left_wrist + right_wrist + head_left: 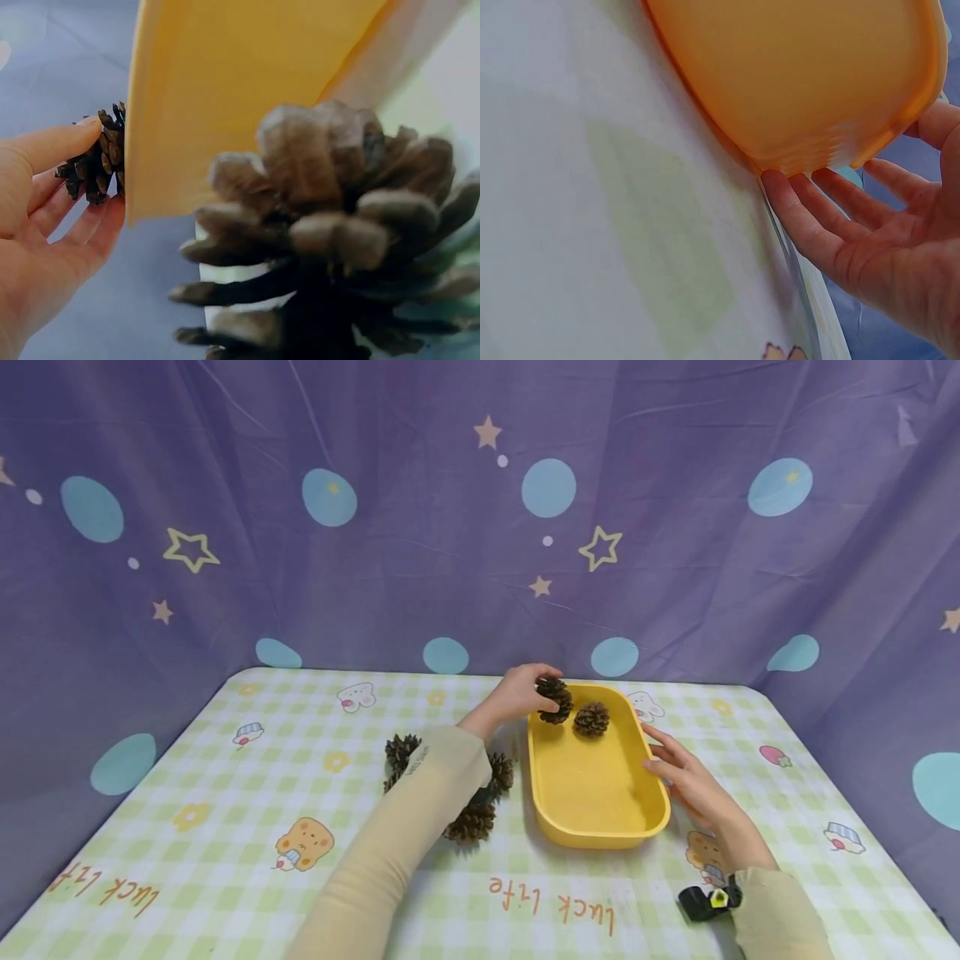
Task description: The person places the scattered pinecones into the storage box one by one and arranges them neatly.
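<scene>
Head view first: left hand (pixel 517 693) reaches forward and pinches a pinecone (pixel 556 699) between thumb and fingers at the far left corner of the yellow tray (pixel 600 827). Just right of that held cone, a second pinecone (pixel 592 719) lies inside the tray. Right hand (pixel 686 777) lies with straight fingers against the tray's right outer wall, holding nothing. Under and beside the left forearm, loose pinecones (pixel 472 821) sit on the checked table (pixel 225 827), just left of the tray. A black strap (pixel 705 900) circles the right wrist.

Left wrist view: the left hand's fingers (pixel 56 142) curl round the small dark pinecone (pixel 96 161), which is partly hidden behind the tray wall (pixel 225 112). A large blurred pinecone (pixel 337 232) fills the foreground, close to the camera.

Right wrist view: the right hand's fingers (pixel 802 217) are spread flat, their tips touching the tray's outer wall (pixel 802 75) where it meets the table (pixel 592 225).
</scene>
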The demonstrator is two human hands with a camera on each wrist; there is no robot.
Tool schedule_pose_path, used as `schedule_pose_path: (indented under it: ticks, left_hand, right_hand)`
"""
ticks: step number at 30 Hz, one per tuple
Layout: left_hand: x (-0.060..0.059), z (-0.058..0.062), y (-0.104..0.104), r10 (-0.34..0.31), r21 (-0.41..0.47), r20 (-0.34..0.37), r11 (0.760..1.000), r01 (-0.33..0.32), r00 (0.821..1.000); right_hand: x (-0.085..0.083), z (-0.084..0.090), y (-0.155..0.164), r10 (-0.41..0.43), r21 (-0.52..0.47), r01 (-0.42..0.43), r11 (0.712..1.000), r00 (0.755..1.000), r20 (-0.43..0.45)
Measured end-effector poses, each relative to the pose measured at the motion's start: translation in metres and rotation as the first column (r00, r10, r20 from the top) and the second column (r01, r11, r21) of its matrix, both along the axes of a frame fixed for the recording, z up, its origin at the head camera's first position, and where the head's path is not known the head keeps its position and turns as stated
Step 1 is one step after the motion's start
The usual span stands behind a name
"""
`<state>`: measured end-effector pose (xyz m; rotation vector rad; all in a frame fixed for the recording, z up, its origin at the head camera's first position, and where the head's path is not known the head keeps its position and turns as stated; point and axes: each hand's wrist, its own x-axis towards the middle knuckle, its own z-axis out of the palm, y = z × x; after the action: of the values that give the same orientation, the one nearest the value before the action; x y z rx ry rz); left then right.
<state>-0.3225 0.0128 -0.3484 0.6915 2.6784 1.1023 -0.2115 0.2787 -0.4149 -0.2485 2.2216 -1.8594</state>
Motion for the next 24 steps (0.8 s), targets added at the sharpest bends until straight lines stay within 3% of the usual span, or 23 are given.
schedule_pose_path:
  ticks: [11,18,24]
  left_hand:
    - [-0.003,-0.012,0.007,-0.039,-0.088,-0.072,0.996,0.033,0.997]
    - [-0.001,-0.012,0.009,-0.034,-0.121,-0.078,0.992,0.024,0.996]
    - [-0.002,-0.011,0.011,-0.065,-0.19,-0.1,0.981,0.045,0.993]
  right_hand:
    - [0.0,0.0,0.0,-0.005,0.004,0.005,1.0,1.0,-0.001]
    - [0.0,-0.001,0.001,0.001,-0.015,-0.001,1.0,1.0,0.003]
    - [0.0,-0.001,0.0,0.001,-0.015,-0.001,1.0,1.0,0.001]
